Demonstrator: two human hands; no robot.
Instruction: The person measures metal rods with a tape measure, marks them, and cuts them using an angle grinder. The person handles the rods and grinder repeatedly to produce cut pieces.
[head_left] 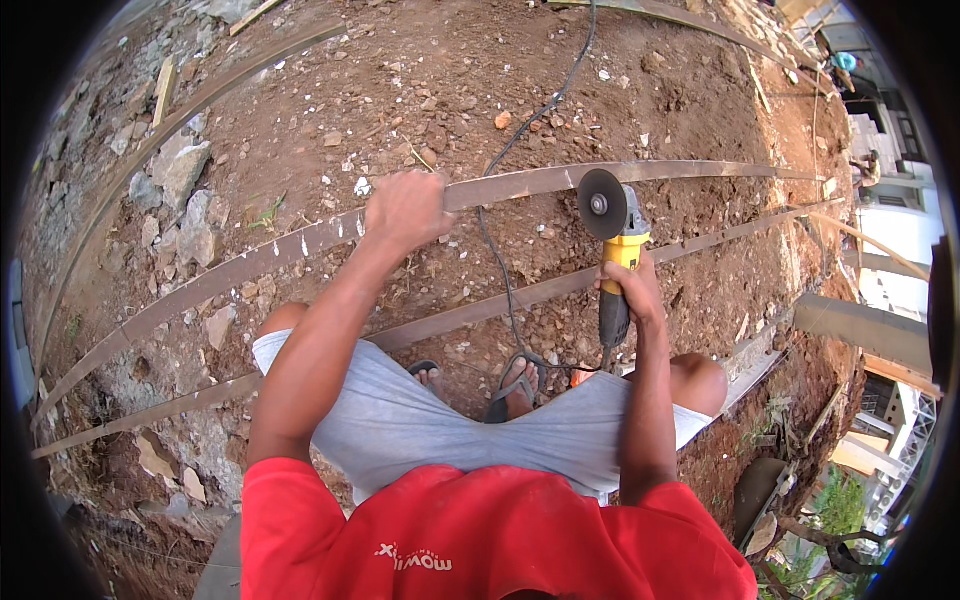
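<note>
While the left hand [408, 212] is closed on the white-flecked board [530, 183], the right hand [641, 288] grips the grinder [624, 250], its disc [604, 215] overlapping that board in view; contact cannot be told.

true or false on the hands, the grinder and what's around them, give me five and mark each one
1. The right hand holds the grinder. True.
2. The left hand also grips the grinder. False: it is at a brown bar.
3. The disc is dark and round. True.
4. The cord is white. False: it is black.
5. The shorts are grey. True.
</note>
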